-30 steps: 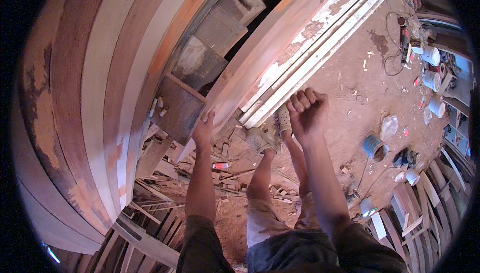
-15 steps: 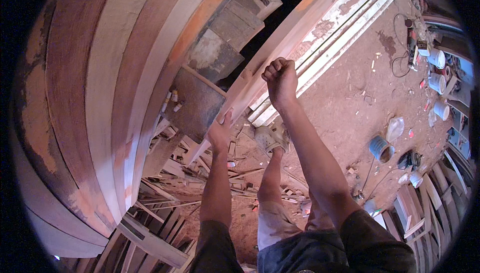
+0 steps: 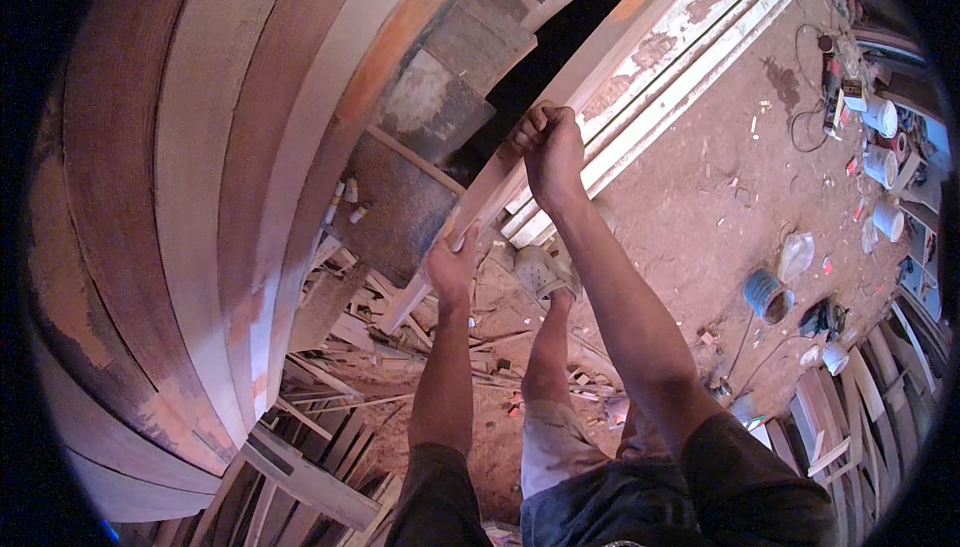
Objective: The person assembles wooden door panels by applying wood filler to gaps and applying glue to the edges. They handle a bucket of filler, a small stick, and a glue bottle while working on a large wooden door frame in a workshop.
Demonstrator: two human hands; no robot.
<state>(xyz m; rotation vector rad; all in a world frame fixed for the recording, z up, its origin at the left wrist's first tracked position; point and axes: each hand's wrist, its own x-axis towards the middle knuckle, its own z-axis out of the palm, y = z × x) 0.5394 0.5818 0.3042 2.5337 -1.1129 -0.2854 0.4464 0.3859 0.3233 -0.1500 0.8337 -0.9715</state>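
Note:
A long, pale reddish wooden plank (image 3: 595, 57) runs slantwise from the upper right toward the middle. My left hand (image 3: 450, 265) holds its near end, thumb along the wood and the other fingers partly hidden. Over the plank, farther up, my right hand (image 3: 553, 152) is closed in a fist. Whatever may be inside its fingers is hidden, and I cannot tell whether the knuckles touch the wood. Beside the plank's left edge stand dark, dusty wooden blocks (image 3: 440, 107).
A curved wall of wide planks (image 3: 200, 197) rises on the left. White-smeared beams (image 3: 690, 67) lie right of the plank. A blue bucket (image 3: 765, 297), a corded power tool (image 3: 832, 97) and white tubs (image 3: 880, 165) stand on the right. Wood scraps (image 3: 390, 322) litter the ground.
My right fist has come down and slightly left, closer to the plank. My left hand has shifted a little to the right on the near end; the view has moved slightly.

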